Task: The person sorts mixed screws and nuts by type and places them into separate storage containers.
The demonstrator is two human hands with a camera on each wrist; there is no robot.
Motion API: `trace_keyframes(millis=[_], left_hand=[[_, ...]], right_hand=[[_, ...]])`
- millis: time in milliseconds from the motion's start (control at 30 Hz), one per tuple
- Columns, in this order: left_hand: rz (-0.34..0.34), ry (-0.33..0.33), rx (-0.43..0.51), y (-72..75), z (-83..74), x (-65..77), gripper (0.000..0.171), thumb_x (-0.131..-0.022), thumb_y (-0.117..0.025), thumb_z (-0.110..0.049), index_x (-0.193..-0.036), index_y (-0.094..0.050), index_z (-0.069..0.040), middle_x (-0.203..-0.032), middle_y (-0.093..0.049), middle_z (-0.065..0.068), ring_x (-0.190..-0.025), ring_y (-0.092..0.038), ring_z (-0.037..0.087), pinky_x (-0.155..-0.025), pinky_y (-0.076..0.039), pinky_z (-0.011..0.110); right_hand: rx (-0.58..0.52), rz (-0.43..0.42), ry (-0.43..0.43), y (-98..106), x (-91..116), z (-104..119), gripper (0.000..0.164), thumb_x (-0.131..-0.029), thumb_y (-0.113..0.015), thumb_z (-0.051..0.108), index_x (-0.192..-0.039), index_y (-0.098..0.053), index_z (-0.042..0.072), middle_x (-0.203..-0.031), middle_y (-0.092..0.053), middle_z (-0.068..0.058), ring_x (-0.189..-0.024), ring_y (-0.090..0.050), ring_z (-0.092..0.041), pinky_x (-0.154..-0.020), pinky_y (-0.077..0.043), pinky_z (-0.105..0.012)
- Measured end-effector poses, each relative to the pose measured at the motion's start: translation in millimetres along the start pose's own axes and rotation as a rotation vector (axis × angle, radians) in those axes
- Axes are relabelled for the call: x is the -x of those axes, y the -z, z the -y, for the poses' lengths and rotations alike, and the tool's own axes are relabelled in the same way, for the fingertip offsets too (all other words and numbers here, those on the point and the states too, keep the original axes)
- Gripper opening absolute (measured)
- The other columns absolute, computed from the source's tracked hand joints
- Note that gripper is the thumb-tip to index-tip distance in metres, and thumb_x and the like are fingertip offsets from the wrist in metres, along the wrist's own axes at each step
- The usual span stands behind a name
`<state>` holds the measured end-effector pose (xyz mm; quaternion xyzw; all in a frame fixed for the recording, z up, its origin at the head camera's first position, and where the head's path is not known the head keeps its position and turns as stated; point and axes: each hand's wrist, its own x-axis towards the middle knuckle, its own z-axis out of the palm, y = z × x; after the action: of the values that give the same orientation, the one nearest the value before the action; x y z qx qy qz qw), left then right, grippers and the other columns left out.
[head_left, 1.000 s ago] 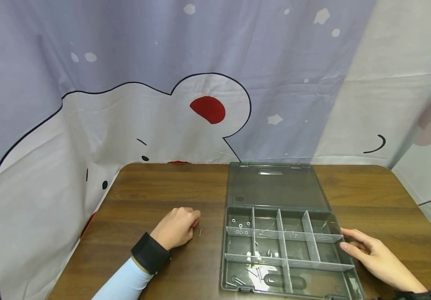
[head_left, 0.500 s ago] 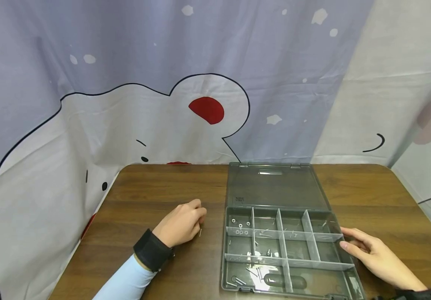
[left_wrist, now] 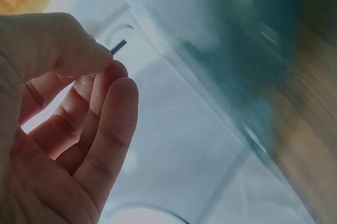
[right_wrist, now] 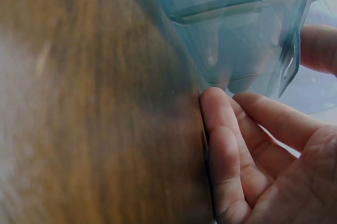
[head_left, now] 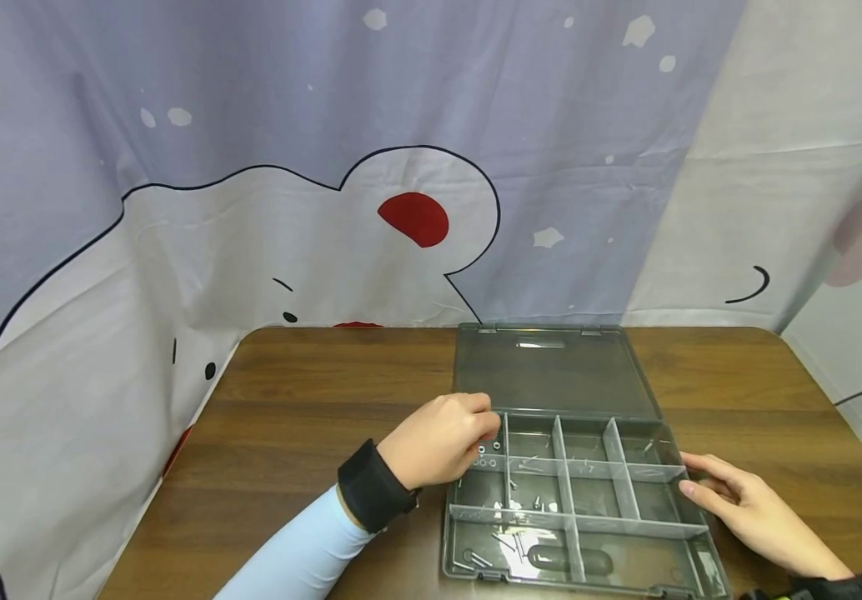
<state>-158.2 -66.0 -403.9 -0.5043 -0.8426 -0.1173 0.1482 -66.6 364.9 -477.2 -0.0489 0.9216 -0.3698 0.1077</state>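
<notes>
My left hand (head_left: 438,437) is over the top-left compartment of a grey see-through compartment box (head_left: 641,531). In the left wrist view, the thumb and index finger pinch a tiny screw (left_wrist: 119,47), its dark end sticking out beyond the fingertips. My right hand (head_left: 754,512) holds the box's right side, thumb at the rim and fingers against the outer wall. Up close in the right wrist view, those fingers (right_wrist: 221,153) lie along the wall just above the tabletop. Small nuts (head_left: 496,446) lie in the compartment partly hidden by the left hand.
The box's lid (head_left: 551,367) lies folded back behind it on the wooden table (head_left: 311,375). Thin dividers split the box, with loose screws (head_left: 506,543) in the front left section and other small hardware in several compartments. A printed curtain (head_left: 251,242) hangs behind the table.
My left hand has picked up the tiny screw from the table left of the box and moved right, over the box's top-left compartment. The right hand has stayed at the box's side.
</notes>
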Motion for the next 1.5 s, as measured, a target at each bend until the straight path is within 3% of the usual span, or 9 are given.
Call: trace_keyframes(millis=[267, 500, 1000, 1067, 1100, 1167, 1267, 1333, 1500], left_hand=[[0.055, -0.112, -0.012, -7.5, -42.9, -48.4, 0.022, -0.081, -0.067, 0.001, -0.085, -0.069, -0.021, -0.082, -0.058, -0.010, -0.072, -0.054, 0.002, -0.068, -0.048, 0.017], [0.055, -0.193, -0.034, -13.2, -71.2, -77.1, 0.019, -0.087, -0.067, -0.005, -0.088, -0.070, -0.024, -0.082, -0.060, -0.014, -0.075, -0.059, -0.001, -0.072, -0.050, 0.015], [0.089, -0.219, -0.024, -15.2, -87.0, -93.9, 0.022, -0.085, -0.068, -0.005, -0.090, -0.072, -0.026, -0.084, -0.060, -0.016, -0.072, -0.056, -0.004, -0.063, -0.044, 0.009], [0.099, -0.214, -0.030, -15.2, -87.2, -93.1, 0.017, -0.088, -0.071, -0.014, -0.100, -0.073, -0.025, -0.093, -0.063, -0.015, -0.078, -0.059, -0.003, -0.068, -0.047, 0.010], [0.114, -0.204, -0.027, -15.0, -87.5, -92.4, 0.022, -0.089, -0.075, -0.024, -0.111, -0.072, -0.026, -0.106, -0.065, -0.013, -0.089, -0.062, -0.001, -0.076, -0.050, 0.013], [0.152, -0.175, -0.038, -14.7, -88.4, -89.4, 0.059, -0.087, -0.076, -0.053, -0.138, -0.061, -0.028, -0.141, -0.059, -0.004, -0.120, -0.063, 0.010, -0.098, -0.053, 0.024], [0.207, -0.120, -0.046, -14.3, -89.8, -82.2, 0.120, -0.070, -0.063, -0.091, -0.166, -0.020, -0.032, -0.175, -0.013, 0.006, -0.156, -0.032, 0.032, -0.120, -0.039, 0.050], [0.222, -0.092, -0.057, -14.5, -90.3, -76.3, 0.133, -0.065, -0.056, -0.099, -0.167, -0.004, -0.033, -0.176, 0.005, 0.005, -0.160, -0.017, 0.038, -0.121, -0.032, 0.062], [0.243, -0.063, -0.059, -12.7, -84.4, -58.8, 0.132, -0.067, -0.052, -0.100, -0.167, 0.002, -0.033, -0.175, 0.011, 0.004, -0.160, -0.012, 0.039, -0.121, -0.028, 0.065]], right_hand=[[0.001, -0.014, 0.014, -0.5, -0.3, 0.2, 0.052, -0.108, -0.056, 0.029, -0.150, -0.048, 0.000, -0.138, -0.062, -0.026, -0.100, -0.058, 0.016, -0.077, -0.053, -0.019], [-0.012, 0.004, -0.007, 0.1, 0.9, 0.4, 0.054, -0.108, -0.054, 0.030, -0.151, -0.046, -0.001, -0.139, -0.060, -0.028, -0.100, -0.056, 0.016, -0.077, -0.053, -0.019], [-0.025, 0.001, -0.012, 0.0, 0.3, 3.5, 0.053, -0.108, -0.055, 0.030, -0.150, -0.047, -0.001, -0.134, -0.065, -0.023, -0.098, -0.062, 0.012, -0.077, -0.054, -0.020], [-0.022, 0.007, -0.016, 0.0, 0.2, 3.1, 0.054, -0.108, -0.054, 0.031, -0.151, -0.046, -0.001, -0.134, -0.065, -0.023, -0.098, -0.062, 0.012, -0.077, -0.054, -0.022], [-0.023, 0.012, -0.016, 0.2, 0.2, 2.7, 0.054, -0.108, -0.054, 0.030, -0.151, -0.046, -0.001, -0.135, -0.064, -0.023, -0.098, -0.062, 0.012, -0.078, -0.056, -0.025], [-0.024, 0.022, -0.017, 0.5, 0.3, 1.8, 0.054, -0.108, -0.053, 0.030, -0.151, -0.045, -0.002, -0.137, -0.063, -0.026, -0.098, -0.061, 0.011, -0.082, -0.059, -0.034], [-0.018, 0.031, -0.010, 0.8, 0.7, 0.3, 0.055, -0.109, -0.052, 0.030, -0.152, -0.043, -0.003, -0.138, -0.061, -0.028, -0.099, -0.065, 0.005, -0.081, -0.060, -0.045], [-0.009, 0.023, -0.002, 0.9, 0.7, -0.3, 0.055, -0.108, -0.053, 0.029, -0.151, -0.043, -0.003, -0.138, -0.061, -0.029, -0.101, -0.067, 0.000, -0.081, -0.060, -0.047], [0.001, 0.005, -0.001, 0.7, -0.2, -0.3, 0.054, -0.108, -0.054, 0.030, -0.151, -0.046, -0.002, -0.141, -0.059, -0.031, -0.102, -0.061, 0.009, -0.079, -0.060, -0.033]])
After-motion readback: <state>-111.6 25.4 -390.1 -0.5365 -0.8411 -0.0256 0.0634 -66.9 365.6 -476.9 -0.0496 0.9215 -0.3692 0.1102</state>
